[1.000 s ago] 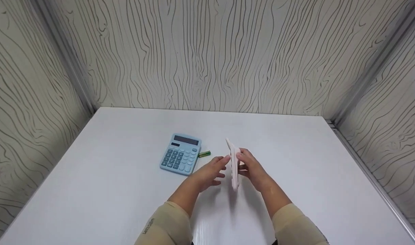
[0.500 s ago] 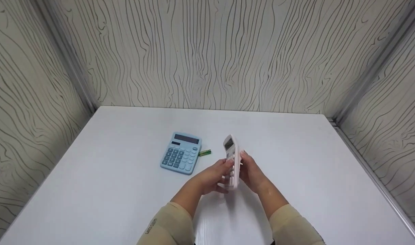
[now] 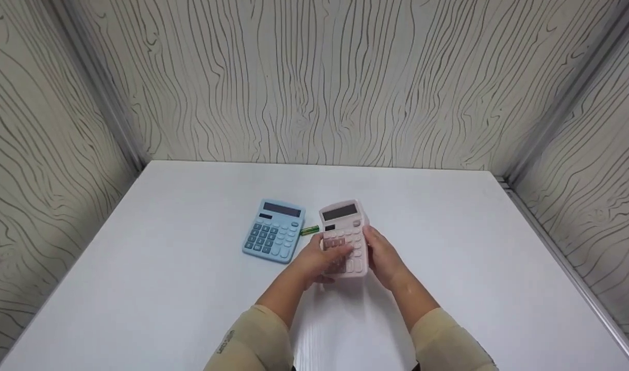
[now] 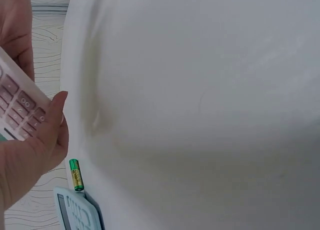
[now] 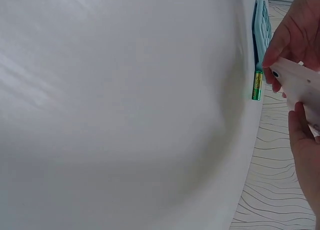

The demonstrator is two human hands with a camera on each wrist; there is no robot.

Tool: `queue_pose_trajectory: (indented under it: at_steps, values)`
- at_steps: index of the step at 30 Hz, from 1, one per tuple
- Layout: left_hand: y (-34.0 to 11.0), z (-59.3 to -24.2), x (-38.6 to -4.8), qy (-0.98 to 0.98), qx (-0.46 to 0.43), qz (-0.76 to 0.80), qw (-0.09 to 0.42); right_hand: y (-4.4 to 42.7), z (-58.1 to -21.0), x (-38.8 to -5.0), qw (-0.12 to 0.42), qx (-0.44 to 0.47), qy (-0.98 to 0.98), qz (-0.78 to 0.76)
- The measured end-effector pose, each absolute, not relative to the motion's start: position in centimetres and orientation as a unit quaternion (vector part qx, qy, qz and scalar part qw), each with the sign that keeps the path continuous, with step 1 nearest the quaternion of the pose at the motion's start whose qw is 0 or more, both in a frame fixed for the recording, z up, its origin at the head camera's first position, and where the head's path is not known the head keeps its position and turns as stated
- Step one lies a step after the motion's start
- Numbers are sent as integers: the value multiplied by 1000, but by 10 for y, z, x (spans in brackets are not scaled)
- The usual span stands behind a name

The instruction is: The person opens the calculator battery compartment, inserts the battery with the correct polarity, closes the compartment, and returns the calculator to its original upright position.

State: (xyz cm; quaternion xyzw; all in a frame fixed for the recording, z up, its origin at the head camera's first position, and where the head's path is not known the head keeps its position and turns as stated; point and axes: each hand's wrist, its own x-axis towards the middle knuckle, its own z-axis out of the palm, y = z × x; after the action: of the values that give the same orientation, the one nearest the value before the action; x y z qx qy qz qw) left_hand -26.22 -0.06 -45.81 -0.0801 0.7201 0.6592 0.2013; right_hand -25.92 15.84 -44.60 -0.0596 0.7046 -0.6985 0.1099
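Note:
A pink calculator (image 3: 359,247) is held up in front of me, its screen and keys facing up toward the head camera. My left hand (image 3: 317,262) grips its lower left side, thumb across the keys and other fingers underneath. At the right edge my right hand (image 3: 386,262) holds it too, with fingers against its plain back (image 5: 300,85) in the right wrist view. A light blue calculator (image 3: 274,232) lies face up on the table to the left. Green and gold batteries (image 3: 309,230) lie against its right side, close to my left hand.
The white table (image 3: 165,268) extends around both hands. Wood-grain patterned panels (image 3: 304,93) rise at the back and both sides, with grey metal strips at the corners.
The pink calculator has turned from edge-on to showing its keys, its face swinging toward the head camera. My left hand has closed from beside it onto its front and lower left side.

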Motion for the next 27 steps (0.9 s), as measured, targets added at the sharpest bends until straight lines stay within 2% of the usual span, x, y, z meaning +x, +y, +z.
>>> queue_pose_trajectory:
  at_steps: [4,9,27]
  values:
    - [-2,-458,-263,727,-89,658,174,159,-447,-262,73,-23,737,-671]
    - [-4,-456,-264,733,-100,652,168,161,-448,-265,45,25,759,-649]
    - [8,-463,-264,762,-117,611,179,193,-465,-279,60,107,821,-558]
